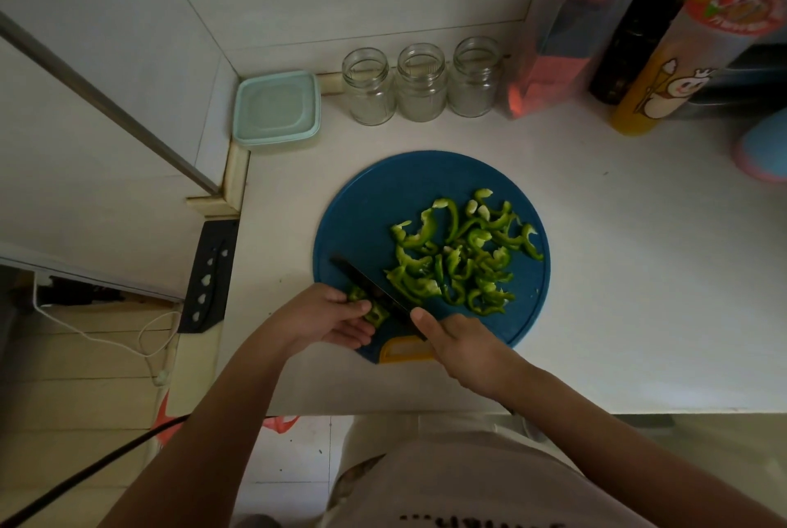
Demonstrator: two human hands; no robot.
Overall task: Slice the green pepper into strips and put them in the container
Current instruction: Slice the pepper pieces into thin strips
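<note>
A round blue cutting board lay on the white counter, its orange handle at the edge nearest the person. On the board's right half sat a loose heap of green pepper strips, curled and overlapping, reaching from near the far-right rim almost to the near one.

At the board's near-left edge the left hand held the uncut piece of green pepper down, with the thumb on top and the fingers curled under and round it. The right hand hovered over the board's near edge, just right of the orange handle. It was wrapped tightly round the handle of a black knife, with the thumb laid along the top. The blade ran diagonally toward the board's left rim and crossed the pepper piece, just beside the left fingertips.

Beyond the board's far-left side, well apart from it, stood the pale green container with its lid on, tucked into the corner of the wall. Three clear glass jars stood in a row straight beyond the board's far edge, all without lids. Farther to the board's far right stood a yellow bottle with a cartoon figure and, beside it, a dark bottle. Left of the board, past the counter edge, hung a black strip with pale heart-shaped holes.
</note>
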